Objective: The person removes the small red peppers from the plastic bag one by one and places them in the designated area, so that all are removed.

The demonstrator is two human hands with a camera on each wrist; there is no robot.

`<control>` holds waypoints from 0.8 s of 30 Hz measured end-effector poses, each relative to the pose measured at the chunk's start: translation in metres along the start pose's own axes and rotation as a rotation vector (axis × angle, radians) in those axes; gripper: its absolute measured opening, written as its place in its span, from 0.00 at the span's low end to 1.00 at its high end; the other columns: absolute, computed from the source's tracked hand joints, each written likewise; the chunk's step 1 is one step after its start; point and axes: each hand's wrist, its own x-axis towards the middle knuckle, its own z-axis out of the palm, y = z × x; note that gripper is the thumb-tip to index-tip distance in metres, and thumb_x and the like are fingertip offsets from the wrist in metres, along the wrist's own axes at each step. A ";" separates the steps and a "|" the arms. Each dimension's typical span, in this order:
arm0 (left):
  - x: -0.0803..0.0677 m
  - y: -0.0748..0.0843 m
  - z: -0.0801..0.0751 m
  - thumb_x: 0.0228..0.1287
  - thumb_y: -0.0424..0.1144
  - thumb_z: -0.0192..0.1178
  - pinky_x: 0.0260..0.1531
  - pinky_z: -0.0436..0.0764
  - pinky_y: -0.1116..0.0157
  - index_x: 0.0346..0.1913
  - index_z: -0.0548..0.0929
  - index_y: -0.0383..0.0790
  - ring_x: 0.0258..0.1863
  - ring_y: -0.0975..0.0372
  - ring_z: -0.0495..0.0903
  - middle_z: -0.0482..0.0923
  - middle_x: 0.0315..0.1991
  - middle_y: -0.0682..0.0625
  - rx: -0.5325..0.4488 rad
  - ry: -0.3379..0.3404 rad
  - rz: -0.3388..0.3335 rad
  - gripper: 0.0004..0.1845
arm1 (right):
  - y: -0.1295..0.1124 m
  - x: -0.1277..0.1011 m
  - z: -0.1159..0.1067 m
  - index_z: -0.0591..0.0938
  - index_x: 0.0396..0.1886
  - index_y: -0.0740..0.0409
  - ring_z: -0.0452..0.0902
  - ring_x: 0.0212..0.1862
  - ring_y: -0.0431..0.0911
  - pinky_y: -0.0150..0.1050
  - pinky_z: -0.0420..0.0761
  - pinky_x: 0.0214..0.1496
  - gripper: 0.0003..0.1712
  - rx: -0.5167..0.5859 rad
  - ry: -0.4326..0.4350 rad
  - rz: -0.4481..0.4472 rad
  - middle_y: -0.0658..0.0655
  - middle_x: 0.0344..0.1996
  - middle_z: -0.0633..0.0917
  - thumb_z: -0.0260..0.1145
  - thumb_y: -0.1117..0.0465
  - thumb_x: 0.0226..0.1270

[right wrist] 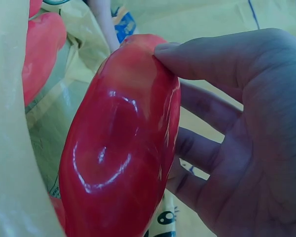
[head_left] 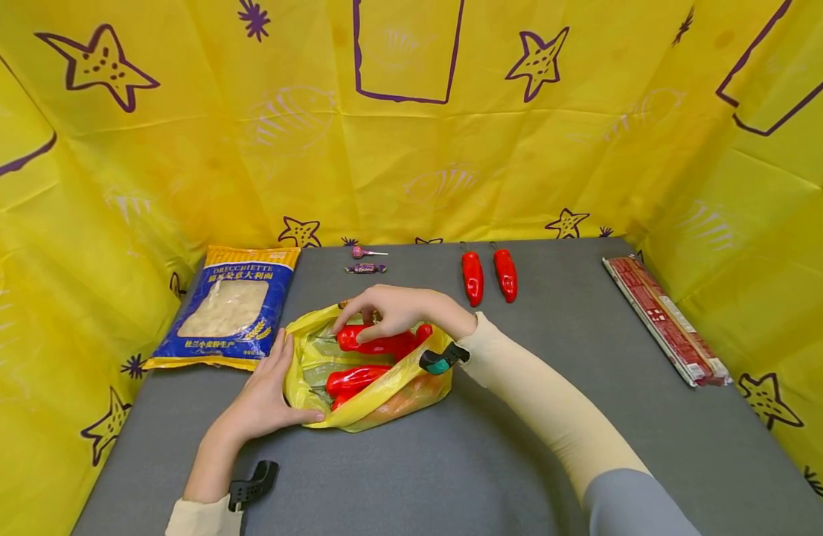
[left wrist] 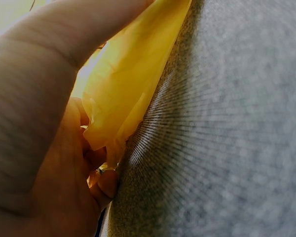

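Note:
A yellow plastic bag lies on its base with its mouth spread upward. My left hand holds its left rim, the thumb along the front edge; in the left wrist view some of its fingertips are hidden by the bag. Inside the bag, my right hand pinches a red chili pepper near one end, thumb on top and fingers behind. More red peppers lie beside it toward the front of the bag. Two further red peppers, one left and one right, lie on the table behind.
A blue pasta bag lies at the left, close to my left hand. A lollipop and a wrapped candy are near the back of the grey table. A long red package lies far right. Yellow cloth walls surround the table.

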 end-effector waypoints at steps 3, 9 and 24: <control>0.000 -0.001 0.001 0.45 0.68 0.81 0.73 0.50 0.25 0.85 0.39 0.29 0.82 0.29 0.41 0.27 0.86 0.34 0.000 0.000 0.000 0.81 | 0.001 -0.006 0.000 0.85 0.67 0.55 0.74 0.30 0.42 0.33 0.75 0.34 0.22 0.005 0.023 -0.015 0.52 0.46 0.87 0.68 0.62 0.75; 0.001 -0.001 0.001 0.45 0.68 0.81 0.73 0.51 0.25 0.85 0.40 0.28 0.82 0.29 0.41 0.28 0.86 0.33 0.003 0.004 0.004 0.81 | 0.003 -0.018 0.000 0.85 0.66 0.54 0.78 0.35 0.40 0.35 0.81 0.39 0.22 0.018 0.083 -0.042 0.48 0.57 0.87 0.69 0.61 0.75; 0.000 -0.001 0.000 0.44 0.67 0.82 0.73 0.50 0.26 0.85 0.40 0.28 0.82 0.30 0.41 0.29 0.86 0.33 0.001 0.013 0.011 0.81 | 0.009 -0.049 0.001 0.85 0.66 0.54 0.84 0.48 0.45 0.35 0.86 0.49 0.22 0.061 0.244 -0.053 0.52 0.65 0.85 0.71 0.59 0.75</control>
